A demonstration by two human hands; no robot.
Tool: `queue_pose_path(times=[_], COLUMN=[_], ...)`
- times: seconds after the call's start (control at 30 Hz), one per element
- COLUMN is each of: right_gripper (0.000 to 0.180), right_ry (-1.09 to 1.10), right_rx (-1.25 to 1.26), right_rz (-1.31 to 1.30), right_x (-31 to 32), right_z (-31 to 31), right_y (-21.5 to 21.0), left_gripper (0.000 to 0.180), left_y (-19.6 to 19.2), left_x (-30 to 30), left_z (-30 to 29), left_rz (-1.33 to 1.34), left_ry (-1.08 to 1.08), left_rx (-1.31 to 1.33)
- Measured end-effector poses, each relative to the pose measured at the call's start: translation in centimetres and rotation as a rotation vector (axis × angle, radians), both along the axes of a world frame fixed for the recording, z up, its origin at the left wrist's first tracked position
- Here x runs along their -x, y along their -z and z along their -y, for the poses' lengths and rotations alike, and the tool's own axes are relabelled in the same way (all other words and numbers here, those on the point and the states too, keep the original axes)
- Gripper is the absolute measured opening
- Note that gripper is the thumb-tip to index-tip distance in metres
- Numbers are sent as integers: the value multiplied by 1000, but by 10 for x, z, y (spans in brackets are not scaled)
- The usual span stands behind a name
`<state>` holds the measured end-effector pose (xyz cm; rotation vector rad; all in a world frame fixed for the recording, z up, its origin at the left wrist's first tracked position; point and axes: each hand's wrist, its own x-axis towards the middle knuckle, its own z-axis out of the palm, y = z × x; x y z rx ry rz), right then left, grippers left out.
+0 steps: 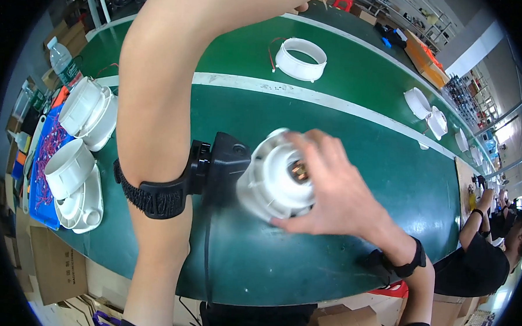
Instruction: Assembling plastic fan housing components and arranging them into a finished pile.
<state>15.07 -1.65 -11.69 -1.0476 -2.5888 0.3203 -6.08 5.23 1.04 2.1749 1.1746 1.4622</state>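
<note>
My right hand [344, 196] is wrapped round a white round plastic housing [266, 183] above the middle of the green table. Copper-coloured parts show in the opening at its centre, and the housing is a little smeared by motion. My left arm stretches up across the picture and bends right along the top edge. Of my left hand [303, 7] only a bit of finger shows there, so its grip is hidden. A black strap with a black device [229, 156] sits on the left arm, beside the housing.
White housings [68, 169] stand at the left beside a blue tray [42, 177] of thin wires and a bottle [61, 58]. A white ring [300, 58] with a red wire lies beyond the white strip. More white parts [418, 103] and a co-worker [478, 260] are at the right.
</note>
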Motion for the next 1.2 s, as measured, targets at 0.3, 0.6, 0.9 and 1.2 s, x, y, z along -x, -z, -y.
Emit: queue_pose_path(times=[0.3,0.6,0.9,1.2], right_gripper=[104,126,114,19], right_ry=[647,1071,890,280], right_rx=[-266,-48,-86,-366], right_rz=[64,187,71,-480], right_x=[-97,-141,-200,-96], right_z=[-162,-294,-374,-206], right_y=[-9,43,51,-47], left_gripper=[29,22,11,9], left_y=[-12,2,29,19], left_x=[9,19,1,-3], left_z=[24,-2,-16,20], left_rz=[-123,28,-18,-77], left_ry=[-202,-174,-432,-298], left_rx=[-61,77,-259,-196])
